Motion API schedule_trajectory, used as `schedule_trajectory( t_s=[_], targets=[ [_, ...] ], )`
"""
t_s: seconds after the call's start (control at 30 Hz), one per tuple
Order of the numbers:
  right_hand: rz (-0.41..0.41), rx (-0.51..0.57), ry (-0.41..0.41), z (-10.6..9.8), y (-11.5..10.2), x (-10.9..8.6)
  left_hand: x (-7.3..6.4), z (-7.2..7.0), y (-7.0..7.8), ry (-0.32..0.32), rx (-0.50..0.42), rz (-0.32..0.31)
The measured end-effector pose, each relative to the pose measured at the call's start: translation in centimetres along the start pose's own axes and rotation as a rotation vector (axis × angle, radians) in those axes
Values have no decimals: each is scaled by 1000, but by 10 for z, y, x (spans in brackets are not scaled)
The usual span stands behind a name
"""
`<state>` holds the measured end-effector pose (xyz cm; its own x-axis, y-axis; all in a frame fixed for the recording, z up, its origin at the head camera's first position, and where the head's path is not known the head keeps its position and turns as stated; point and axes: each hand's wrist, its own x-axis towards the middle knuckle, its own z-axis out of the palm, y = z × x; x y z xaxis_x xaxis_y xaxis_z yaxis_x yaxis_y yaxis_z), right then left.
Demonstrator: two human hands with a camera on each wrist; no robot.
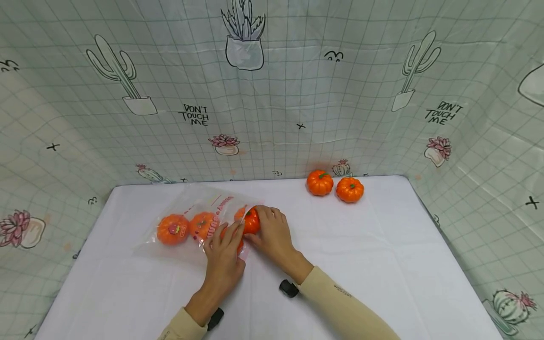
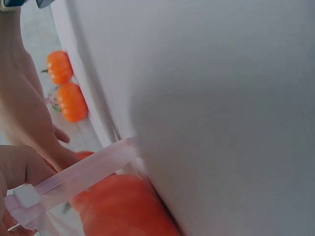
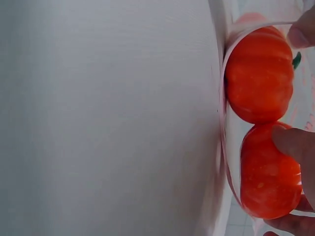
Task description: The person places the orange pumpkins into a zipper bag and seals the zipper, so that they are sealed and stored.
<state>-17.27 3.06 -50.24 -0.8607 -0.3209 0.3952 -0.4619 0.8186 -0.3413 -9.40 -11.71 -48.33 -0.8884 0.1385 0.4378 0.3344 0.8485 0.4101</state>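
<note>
A clear bag (image 1: 197, 196) with red print lies on the white-covered worktop (image 1: 361, 264), left of the middle and closer to the far edge than to the near one, its mouth turned toward the right edge. The left hand (image 1: 224, 257) pinches the bag's mouth, and the left wrist view shows a white slider (image 2: 27, 195) on the pinkish strip (image 2: 91, 167) beside its fingers. The right hand (image 1: 274, 236) grips an orange pumpkin (image 3: 269, 172), thumb on top and fingers beneath, inside the loop of the bag's rim. Against that pumpkin rests a second pumpkin (image 3: 259, 73), also within the mouth. Deeper in the bag, toward the worktop's left edge, sit a middle pumpkin (image 1: 201, 225) and a leftmost pumpkin (image 1: 173, 229), side by side. Two more stand outside by the far edge, right of its middle: a green-stemmed pumpkin (image 1: 319, 182) and, just beside it toward the far right corner, another pumpkin (image 1: 350, 190). Behind the far edge hangs a gridded cloth (image 1: 272, 99) printed with potted cacti.
</note>
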Motion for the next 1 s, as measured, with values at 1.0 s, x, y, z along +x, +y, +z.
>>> schedule_trajectory(
  t_s=[1.0],
  targets=[
    [149,-98,15,8,-11,1,-1,0,-1,21,1,29]
  ],
)
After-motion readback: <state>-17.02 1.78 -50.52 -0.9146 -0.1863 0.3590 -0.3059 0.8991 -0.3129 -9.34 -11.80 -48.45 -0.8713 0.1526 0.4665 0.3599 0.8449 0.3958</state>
